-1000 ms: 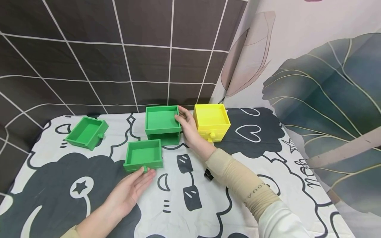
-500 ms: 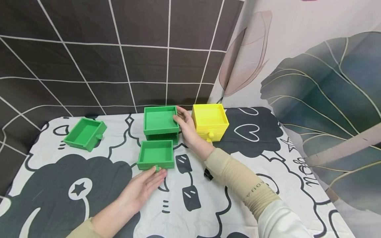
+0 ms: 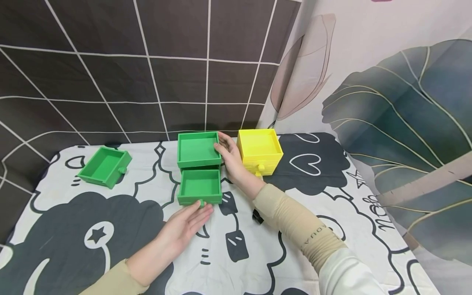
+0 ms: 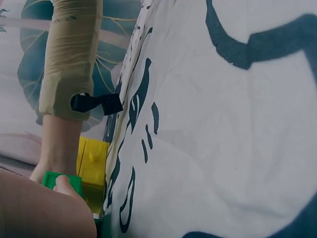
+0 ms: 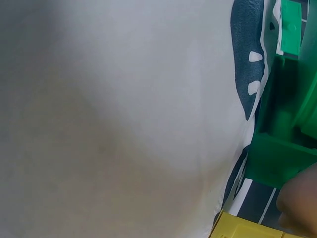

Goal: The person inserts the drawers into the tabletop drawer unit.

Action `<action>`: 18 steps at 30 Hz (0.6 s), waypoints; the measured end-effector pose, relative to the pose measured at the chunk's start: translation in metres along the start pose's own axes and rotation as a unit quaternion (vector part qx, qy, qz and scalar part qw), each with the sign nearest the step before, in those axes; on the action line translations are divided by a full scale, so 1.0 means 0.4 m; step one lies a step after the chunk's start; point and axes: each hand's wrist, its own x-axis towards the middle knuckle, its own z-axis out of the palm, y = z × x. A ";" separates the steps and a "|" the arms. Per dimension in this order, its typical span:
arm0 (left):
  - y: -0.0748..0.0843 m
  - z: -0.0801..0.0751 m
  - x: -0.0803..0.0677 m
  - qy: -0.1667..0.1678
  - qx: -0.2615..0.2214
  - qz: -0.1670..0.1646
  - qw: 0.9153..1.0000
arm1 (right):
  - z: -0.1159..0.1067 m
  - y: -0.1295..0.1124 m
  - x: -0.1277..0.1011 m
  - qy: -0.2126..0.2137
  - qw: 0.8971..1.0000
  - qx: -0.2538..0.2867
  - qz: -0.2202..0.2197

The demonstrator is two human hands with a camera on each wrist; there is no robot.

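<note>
By its front knob, my left hand [image 3: 179,230] pinches a small green drawer [image 3: 200,184] between thumb and fingers. The drawer's back end is at the lower opening of a green drawer cabinet [image 3: 198,148], whose top is an open tray. My right hand [image 3: 233,160] grips that cabinet's right side, thumb at the top rim. In the right wrist view the cabinet [image 5: 277,158] shows its hollow inside, with the right hand [image 5: 299,198] partly cut off. The left wrist view has the left hand [image 4: 44,208] large in the foreground, covering much of the drawer.
A second green drawer [image 3: 105,167] lies at the left, knob turned toward the right. Close beside my right hand stands a yellow drawer cabinet [image 3: 259,151] with a knob. A dark wall [image 3: 177,78] rises behind the patterned table cover [image 3: 295,246].
My left hand has carried the green drawer rightward and then back to the cabinet's lower opening. My right hand has stayed on the cabinet.
</note>
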 end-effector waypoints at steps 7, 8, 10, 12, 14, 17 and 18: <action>0.005 0.010 0.013 0.004 -0.012 0.002 1.000 | -0.003 0.000 -0.001 -0.005 1.000 -0.004 -0.002; 0.006 0.011 0.014 0.005 -0.011 0.001 1.000 | -0.003 0.000 -0.001 -0.005 1.000 -0.006 -0.001; 0.007 0.012 0.015 0.008 -0.011 0.000 1.000 | -0.004 0.001 0.000 -0.006 1.000 -0.008 -0.001; 0.008 0.014 0.015 0.009 -0.011 -0.001 1.000 | -0.005 0.001 0.000 -0.005 1.000 -0.011 -0.001; 0.008 0.016 0.015 0.009 -0.009 -0.001 1.000 | -0.005 0.001 0.000 -0.005 1.000 -0.012 0.000; 0.009 0.019 0.015 0.005 -0.006 0.001 1.000 | -0.004 0.000 0.000 -0.005 1.000 -0.009 -0.001; 0.009 0.020 0.015 0.004 -0.006 0.002 1.000 | -0.004 0.000 0.000 -0.005 1.000 -0.008 -0.001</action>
